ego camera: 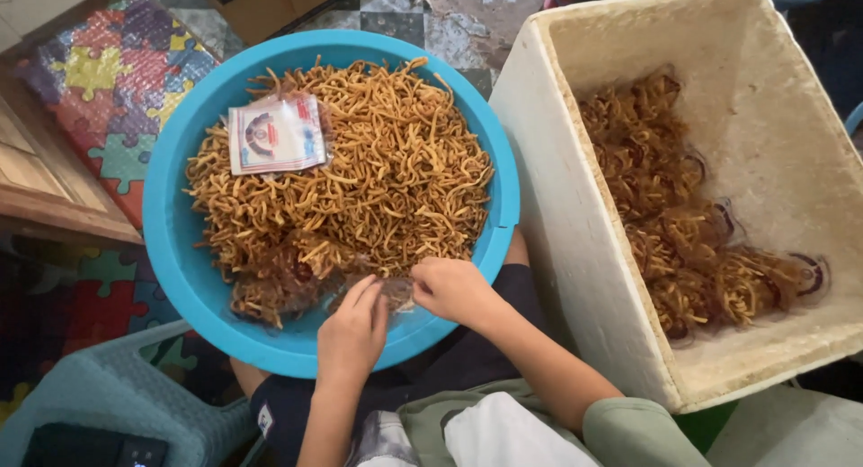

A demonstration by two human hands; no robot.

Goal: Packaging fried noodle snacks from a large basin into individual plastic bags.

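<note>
Both hands low in frame over the near rim of a round blue plastic basin [171, 215]: left hand [352, 328] half-open, fingers spread on a clear plastic bag [310, 274] part-filled with thin golden fried snack sticks [378, 170]; right hand [452, 289] loosely curled, pinching the bag's mouth. Filling step seemingly in hand, with care called for in keeping the mouth held wide. Flat stack of printed label packets [274, 134] atop the heap; packed bags [692, 251] inside white foam box [575, 224] alongside.

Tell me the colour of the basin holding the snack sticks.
Bright blue basin, seen in the head view.
</note>
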